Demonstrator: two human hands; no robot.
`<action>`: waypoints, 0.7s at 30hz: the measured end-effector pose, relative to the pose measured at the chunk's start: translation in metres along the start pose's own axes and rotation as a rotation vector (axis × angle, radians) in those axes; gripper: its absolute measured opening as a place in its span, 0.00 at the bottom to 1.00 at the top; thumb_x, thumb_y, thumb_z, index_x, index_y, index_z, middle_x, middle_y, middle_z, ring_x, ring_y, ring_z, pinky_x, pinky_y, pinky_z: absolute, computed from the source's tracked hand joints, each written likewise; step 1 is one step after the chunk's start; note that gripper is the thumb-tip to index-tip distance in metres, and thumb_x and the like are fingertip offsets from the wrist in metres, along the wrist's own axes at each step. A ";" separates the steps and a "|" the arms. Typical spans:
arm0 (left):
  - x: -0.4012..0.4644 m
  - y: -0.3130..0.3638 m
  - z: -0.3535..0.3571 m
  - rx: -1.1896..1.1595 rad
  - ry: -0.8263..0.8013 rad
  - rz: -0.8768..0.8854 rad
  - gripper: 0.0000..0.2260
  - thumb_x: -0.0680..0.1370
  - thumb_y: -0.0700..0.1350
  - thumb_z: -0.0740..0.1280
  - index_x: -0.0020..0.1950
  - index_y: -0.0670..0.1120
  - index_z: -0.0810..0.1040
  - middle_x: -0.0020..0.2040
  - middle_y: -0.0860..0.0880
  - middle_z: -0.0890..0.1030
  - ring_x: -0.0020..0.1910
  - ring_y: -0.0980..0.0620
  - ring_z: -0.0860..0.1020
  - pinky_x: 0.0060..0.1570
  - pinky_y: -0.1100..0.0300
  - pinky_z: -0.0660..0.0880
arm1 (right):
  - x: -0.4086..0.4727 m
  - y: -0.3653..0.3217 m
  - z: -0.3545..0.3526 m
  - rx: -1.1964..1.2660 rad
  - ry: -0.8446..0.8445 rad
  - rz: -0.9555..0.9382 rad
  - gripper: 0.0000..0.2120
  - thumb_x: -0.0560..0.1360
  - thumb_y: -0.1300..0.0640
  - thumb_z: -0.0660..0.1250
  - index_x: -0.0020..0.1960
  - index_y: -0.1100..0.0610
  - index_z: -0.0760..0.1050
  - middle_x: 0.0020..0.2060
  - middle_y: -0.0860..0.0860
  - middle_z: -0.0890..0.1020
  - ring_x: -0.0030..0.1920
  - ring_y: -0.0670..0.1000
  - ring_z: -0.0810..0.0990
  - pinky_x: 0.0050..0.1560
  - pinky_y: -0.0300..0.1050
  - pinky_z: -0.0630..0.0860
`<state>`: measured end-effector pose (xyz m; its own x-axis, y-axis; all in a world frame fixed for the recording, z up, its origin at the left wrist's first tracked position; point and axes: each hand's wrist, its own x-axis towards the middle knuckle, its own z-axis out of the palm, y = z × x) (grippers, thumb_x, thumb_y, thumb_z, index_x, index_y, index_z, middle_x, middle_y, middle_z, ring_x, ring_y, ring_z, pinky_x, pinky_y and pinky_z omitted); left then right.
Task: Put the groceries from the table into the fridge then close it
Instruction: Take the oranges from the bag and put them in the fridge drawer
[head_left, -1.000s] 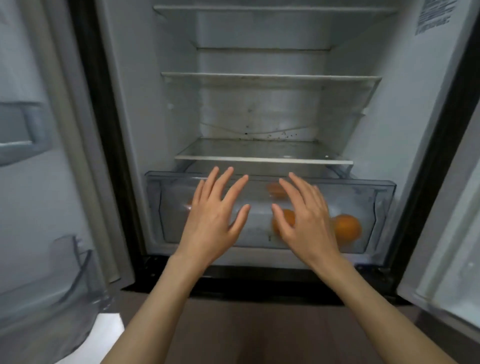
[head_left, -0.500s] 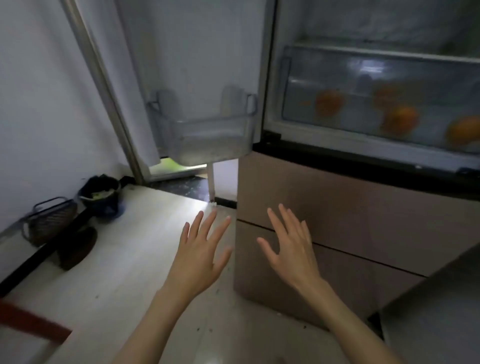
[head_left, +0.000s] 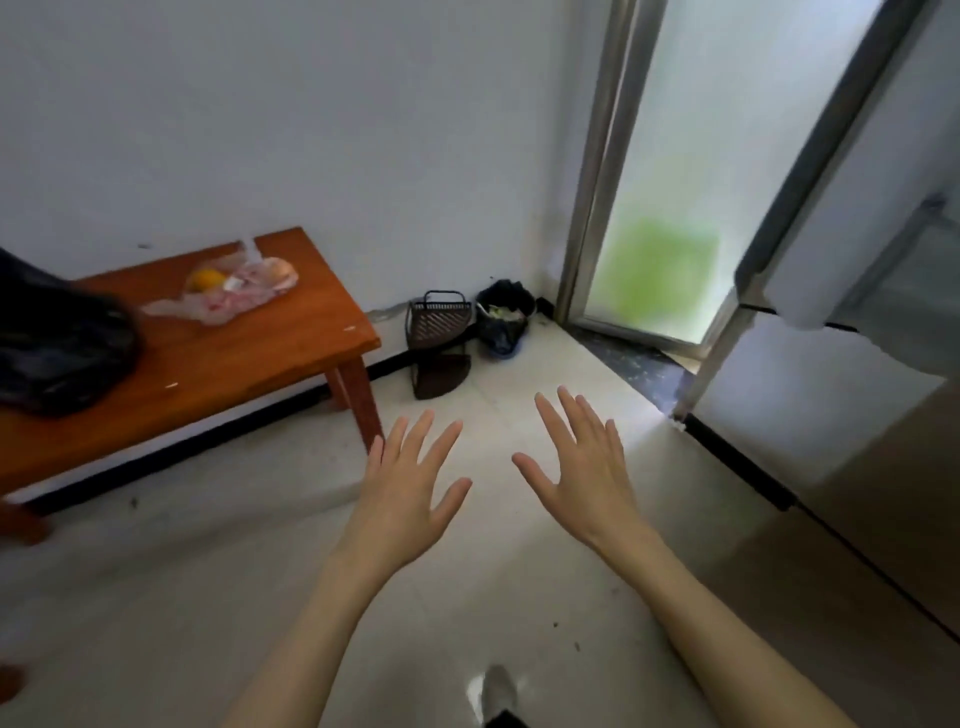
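Left hand (head_left: 402, 499) and right hand (head_left: 582, 475) are held apart, fingers spread, empty, above the floor. A clear plastic bag of groceries (head_left: 228, 291) lies on the orange wooden table (head_left: 234, 358); gathering its neck is advised.

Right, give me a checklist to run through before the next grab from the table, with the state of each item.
1. Left hand free, fingers spread: ok.
2. Right hand free, holding nothing: ok.
3. Groceries left on the orange-brown wooden table: ok, a clear plastic bag with an orange fruit lies there.
4. Contents of the black plastic bag: cannot tell.
5. Pale tiled floor toward the table unobstructed: ok.
6. White fridge door open for loading: ok.
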<state>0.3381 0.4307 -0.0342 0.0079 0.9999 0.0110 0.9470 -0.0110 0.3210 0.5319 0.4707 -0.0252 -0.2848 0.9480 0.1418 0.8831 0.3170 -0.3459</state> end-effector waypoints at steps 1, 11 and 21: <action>0.002 -0.016 -0.005 0.002 0.016 -0.047 0.28 0.79 0.60 0.53 0.75 0.60 0.44 0.78 0.52 0.44 0.76 0.49 0.40 0.74 0.47 0.43 | 0.015 -0.015 0.006 0.010 -0.012 -0.041 0.32 0.77 0.38 0.53 0.76 0.47 0.47 0.77 0.50 0.49 0.76 0.51 0.44 0.73 0.53 0.42; 0.071 -0.134 -0.063 -0.006 0.098 -0.331 0.27 0.80 0.57 0.54 0.76 0.56 0.47 0.78 0.51 0.43 0.76 0.50 0.39 0.74 0.49 0.42 | 0.176 -0.109 0.063 0.089 -0.074 -0.360 0.36 0.72 0.33 0.47 0.75 0.50 0.55 0.75 0.54 0.58 0.75 0.55 0.53 0.73 0.57 0.53; 0.164 -0.225 -0.095 -0.019 0.133 -0.456 0.26 0.80 0.57 0.52 0.76 0.56 0.47 0.78 0.51 0.44 0.76 0.51 0.40 0.73 0.51 0.41 | 0.318 -0.159 0.090 0.084 -0.172 -0.459 0.32 0.77 0.40 0.54 0.76 0.50 0.49 0.76 0.52 0.54 0.76 0.53 0.47 0.74 0.52 0.45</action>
<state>0.0955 0.5964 -0.0144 -0.4497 0.8931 -0.0148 0.8382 0.4276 0.3385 0.2669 0.7246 -0.0085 -0.7006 0.6988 0.1442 0.6212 0.6968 -0.3585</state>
